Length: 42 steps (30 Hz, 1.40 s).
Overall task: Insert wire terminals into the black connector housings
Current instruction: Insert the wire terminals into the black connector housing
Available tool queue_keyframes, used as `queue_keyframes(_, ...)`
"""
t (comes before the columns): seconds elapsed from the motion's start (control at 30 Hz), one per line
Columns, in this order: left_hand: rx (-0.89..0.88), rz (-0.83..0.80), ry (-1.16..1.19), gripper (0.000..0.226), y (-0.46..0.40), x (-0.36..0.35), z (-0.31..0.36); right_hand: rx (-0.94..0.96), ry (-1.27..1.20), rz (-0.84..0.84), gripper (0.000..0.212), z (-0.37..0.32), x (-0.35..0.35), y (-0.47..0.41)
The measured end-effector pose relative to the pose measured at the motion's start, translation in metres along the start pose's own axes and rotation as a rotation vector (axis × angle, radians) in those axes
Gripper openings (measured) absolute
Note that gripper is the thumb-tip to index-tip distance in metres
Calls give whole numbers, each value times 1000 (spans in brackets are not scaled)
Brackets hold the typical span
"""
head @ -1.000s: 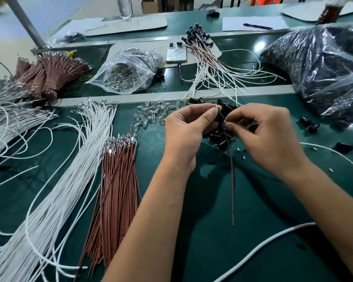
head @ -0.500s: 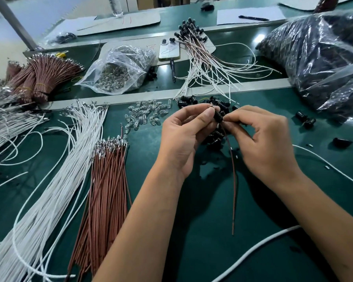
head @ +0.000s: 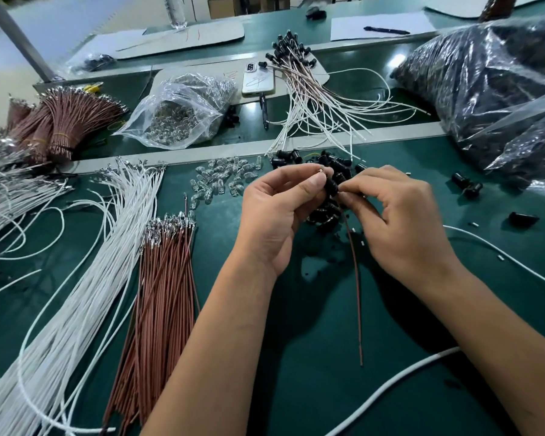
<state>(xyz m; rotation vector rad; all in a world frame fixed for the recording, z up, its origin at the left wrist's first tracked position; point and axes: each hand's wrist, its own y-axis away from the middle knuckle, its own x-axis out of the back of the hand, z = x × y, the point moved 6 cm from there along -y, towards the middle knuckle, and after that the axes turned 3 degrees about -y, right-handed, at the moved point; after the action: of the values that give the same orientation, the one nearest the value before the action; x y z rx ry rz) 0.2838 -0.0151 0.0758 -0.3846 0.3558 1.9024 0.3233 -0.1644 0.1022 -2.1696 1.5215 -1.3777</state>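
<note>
- We see the left hand (head: 276, 212) pinching a small black cylindrical connector housing (head: 331, 185) between thumb and forefinger, raised above the dark green mat surface (head: 312, 357).
- The right hand (head: 400, 221) has a narrow grip: its fingertips pinch a thin brown insulated wire (head: 354, 272) right at the housing's lower end; whether the terminal is seated we cannot tell.
- The wire hangs down toward us, its free end near the surface.
- A loose pile of black housings (head: 324, 215) lies directly beneath the hands.
- A bundle of brown terminal-tipped wires (head: 161, 294) lies left, beside a sheaf of white wires (head: 85, 294).
- Small clear glass bulbs (head: 221, 180) are scattered behind the left hand.
</note>
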Motion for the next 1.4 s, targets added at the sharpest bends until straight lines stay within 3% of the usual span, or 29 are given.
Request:
queue_keyframes(0.33, 13, 103, -64, 5, 1, 4, 1, 35, 90, -38, 11, -2, -2, 0)
queue_keyframes(0.5, 58, 111, 23, 14, 0, 3, -2, -71, -53, -31, 12, 2, -5, 1)
queue_keyframes(0.6, 54, 101, 52, 3, 0, 2, -2, -169, -175, -37, 14, 5, -7, 2)
queue_keyframes(0.63, 46, 95, 54, 12, 0, 2, -2, -187, -198, -34, 14, 6, -7, 2)
queue_keyframes(0.7, 48, 84, 52, 19, -1, 3, -2, -198, -229, -29, 15, 6, -7, 3)
queue_keyframes(0.83, 82, 47, 88, 13, -2, 4, -1, -208, -270, 19, 9, 4, -2, 3)
queue_keyframes(1.1, 96, 15, 81, 7, -1, 3, -1, -158, -169, 92, 4, -2, 3, 5)
queue_keyframes(1.27, 71, 18, 78, 30, 0, 2, 1, -140, -126, 96, 2, -3, 3, 5)
queue_keyframes(1.4, 71, 41, 99, 23, 0, 2, -1, -126, -116, 107, 2, -3, 4, 4)
